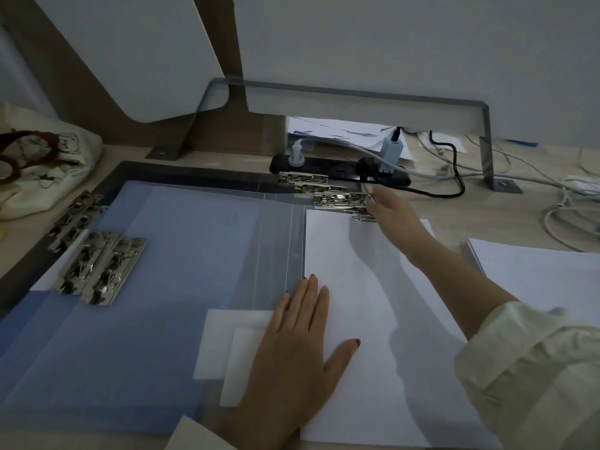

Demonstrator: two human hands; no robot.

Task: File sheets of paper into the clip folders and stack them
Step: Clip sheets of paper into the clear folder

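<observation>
A white sheet of paper lies on the right half of an open translucent blue clip folder. My left hand presses flat on the sheet's left edge, fingers straight. My right hand reaches to the sheet's top right corner and touches the metal clip there; whether its fingers grip the clip is hidden. More metal clips sit on the opened covers at the left.
A stack of loose white paper lies at the right. A black power strip with plugs and cables runs behind the folders. A cloth bag sits at the far left. Grey partition brackets stand at the back.
</observation>
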